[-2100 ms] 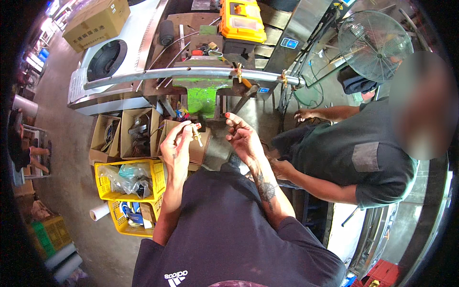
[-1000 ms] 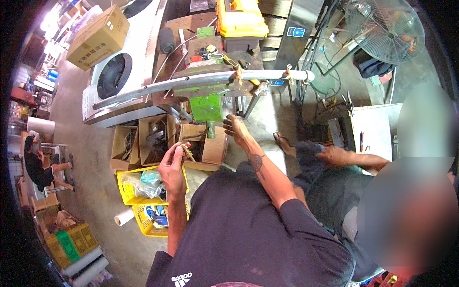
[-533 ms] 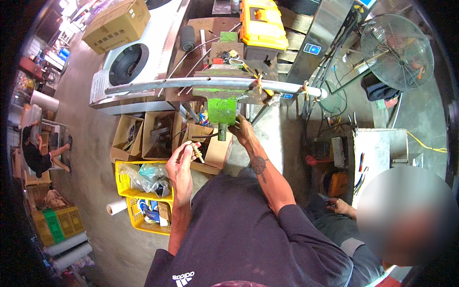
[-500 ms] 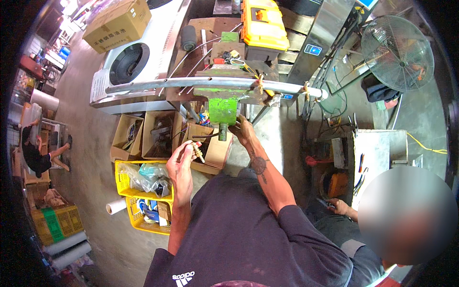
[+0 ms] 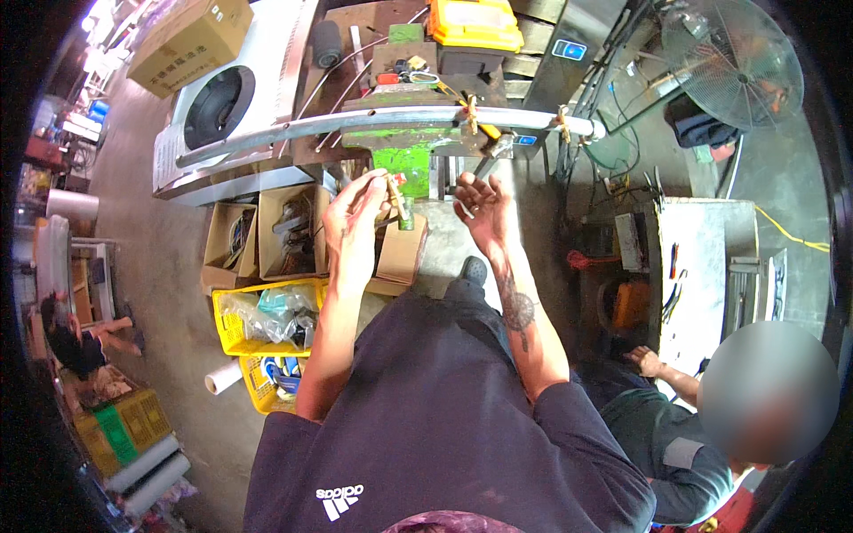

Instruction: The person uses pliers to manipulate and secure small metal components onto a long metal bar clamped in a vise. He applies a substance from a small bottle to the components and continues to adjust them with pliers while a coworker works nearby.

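In my left hand point(image 5: 357, 211) is a small brass fitting point(image 5: 396, 197) with a red end, pinched between thumb and fingers in front of the green bench vise point(image 5: 404, 169). My right hand point(image 5: 484, 206) is to the right of the vise, palm turned up, fingers loosely bent and apart, with nothing seen in it. A long grey metal pipe point(image 5: 293, 131) lies across the vise top, running left to right. Brass fittings point(image 5: 470, 115) sit on its right part, and another brass fitting point(image 5: 562, 122) is nearer its right end.
Beyond the pipe stands a yellow toolbox point(image 5: 475, 25). Cardboard boxes point(image 5: 289, 235) and a yellow crate point(image 5: 233, 324) stand below left. A stove unit point(image 5: 182, 160) is at far left, a large fan point(image 5: 733, 67) at far right. Another person point(image 5: 666, 426) sits at lower right.
My right hand has come away from beneath the vise and turned palm up. My left hand has lifted the brass fitting up in front of the vise. The view has shifted slightly.
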Demonstrator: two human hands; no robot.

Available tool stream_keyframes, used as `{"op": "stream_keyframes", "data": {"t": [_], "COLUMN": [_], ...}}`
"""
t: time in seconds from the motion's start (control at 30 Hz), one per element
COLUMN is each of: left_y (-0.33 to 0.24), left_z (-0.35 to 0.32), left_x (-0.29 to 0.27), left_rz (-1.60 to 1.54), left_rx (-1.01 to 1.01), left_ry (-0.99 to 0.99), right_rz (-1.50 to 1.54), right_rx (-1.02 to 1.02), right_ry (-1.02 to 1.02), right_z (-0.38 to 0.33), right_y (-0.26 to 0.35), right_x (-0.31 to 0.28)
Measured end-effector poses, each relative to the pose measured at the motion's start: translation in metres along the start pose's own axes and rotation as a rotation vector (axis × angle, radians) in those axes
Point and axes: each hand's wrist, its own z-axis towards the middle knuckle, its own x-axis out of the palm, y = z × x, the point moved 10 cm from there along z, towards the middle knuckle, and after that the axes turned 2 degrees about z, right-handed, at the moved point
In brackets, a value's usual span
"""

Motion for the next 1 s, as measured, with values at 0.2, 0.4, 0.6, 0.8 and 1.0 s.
{"op": "stream_keyframes", "data": {"t": [0.2, 0.4, 0.6, 0.8, 1.0], "left_y": [0.015, 0.039, 0.043, 0.048, 0.060], "left_z": [0.005, -0.003, -0.013, -0.038, -0.036], "left_x": [0.026, 0.044, 0.019, -0.026, 0.005], "left_rz": [-0.104, -0.146, -0.103, -0.142, -0.076], "left_rx": [-0.113, -0.230, -0.248, -0.276, -0.325], "left_ry": [0.058, 0.066, 0.003, -0.137, -0.073], "right_rz": [-0.145, -0.138, 0.009, 0.124, 0.123], "right_rx": [-0.033, -0.082, 0.124, 0.164, 0.284], "right_ry": [0.077, 0.065, -0.228, -0.245, -0.127], "right_z": [-0.048, -0.068, 0.050, 0.064, 0.028], "right_y": [0.013, 0.015, -0.059, -0.118, -0.098], "right_x": [0.036, 0.032, -0.042, -0.031, -0.050]}}
